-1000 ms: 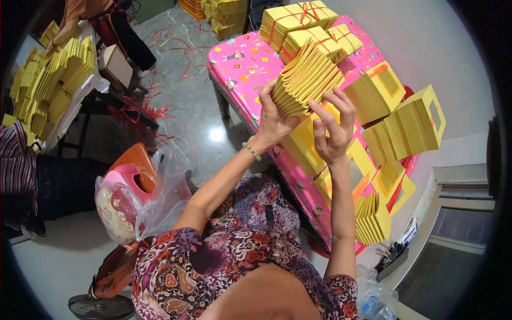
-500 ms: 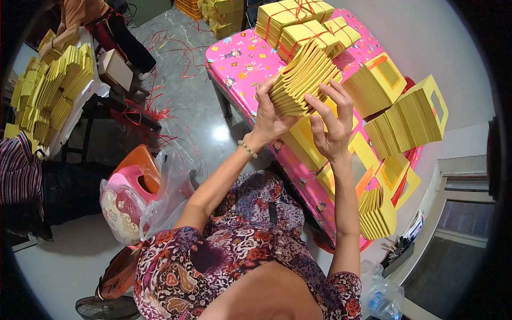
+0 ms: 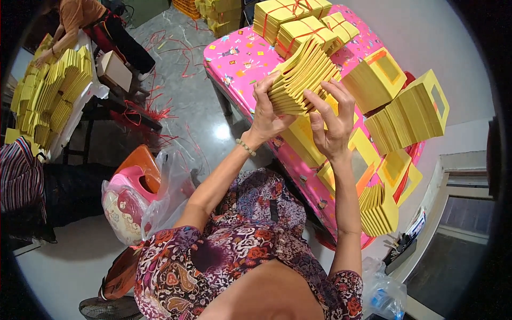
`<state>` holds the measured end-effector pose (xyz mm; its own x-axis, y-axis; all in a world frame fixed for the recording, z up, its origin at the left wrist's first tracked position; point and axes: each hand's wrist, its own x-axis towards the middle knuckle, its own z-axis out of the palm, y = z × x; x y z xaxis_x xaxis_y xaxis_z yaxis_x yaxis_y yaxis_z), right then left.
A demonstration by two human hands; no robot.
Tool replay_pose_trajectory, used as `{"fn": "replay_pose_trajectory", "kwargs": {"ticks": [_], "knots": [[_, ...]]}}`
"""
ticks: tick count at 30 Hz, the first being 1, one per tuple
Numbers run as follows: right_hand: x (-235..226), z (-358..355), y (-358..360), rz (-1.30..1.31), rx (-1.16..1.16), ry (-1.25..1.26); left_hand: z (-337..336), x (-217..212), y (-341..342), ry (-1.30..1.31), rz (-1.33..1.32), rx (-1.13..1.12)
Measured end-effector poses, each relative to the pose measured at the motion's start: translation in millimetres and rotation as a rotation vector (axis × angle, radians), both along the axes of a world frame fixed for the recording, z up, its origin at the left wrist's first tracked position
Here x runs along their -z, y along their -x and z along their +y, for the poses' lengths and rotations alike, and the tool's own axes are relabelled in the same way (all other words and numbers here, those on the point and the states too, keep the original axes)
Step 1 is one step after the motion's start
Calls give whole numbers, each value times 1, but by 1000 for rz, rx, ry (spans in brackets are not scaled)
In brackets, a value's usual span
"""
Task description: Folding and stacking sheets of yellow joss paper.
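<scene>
A thick stack of folded yellow paper [image 3: 303, 79] is held up above the table, its rounded folds facing me. My left hand [image 3: 266, 112] grips its left side, thumb underneath and fingers round the edge. At the lower right, my right hand [image 3: 335, 120] presses its fingertips against the folds, its fingers bent and slightly apart. Beneath the hands, flat yellow sheets with window-like panels [image 3: 365, 160] lie on the pink patterned tablecloth [image 3: 234, 58]. A smaller folded yellow bunch [image 3: 380, 210] sits near my right forearm.
Yellow bundles tied with red string [image 3: 290, 21] stand at the table's far end. More stacks [image 3: 408, 120] line its right side. To the left are a plastic-wrapped pink item [image 3: 128, 184] and a second table of yellow stacks [image 3: 53, 96], where a person [image 3: 80, 21] works. Red strings [image 3: 154, 101] litter the floor.
My hands and the stack stay nearly in place; the view has shifted slightly. The person at the far left has moved an arm over the yellow stacks.
</scene>
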<state>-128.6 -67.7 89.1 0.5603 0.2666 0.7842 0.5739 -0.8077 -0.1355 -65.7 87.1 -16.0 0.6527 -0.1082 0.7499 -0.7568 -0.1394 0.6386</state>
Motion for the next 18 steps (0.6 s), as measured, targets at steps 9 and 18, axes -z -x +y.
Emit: {"fn": "replay_pose_trajectory", "kwargs": {"ticks": [9,18], "knots": [[7,-14,13,-39,80,-135,-9,-2,-1,111,51,76],[27,-95,91,144,412,-636,-39,-79,14,209,614,627]]}}
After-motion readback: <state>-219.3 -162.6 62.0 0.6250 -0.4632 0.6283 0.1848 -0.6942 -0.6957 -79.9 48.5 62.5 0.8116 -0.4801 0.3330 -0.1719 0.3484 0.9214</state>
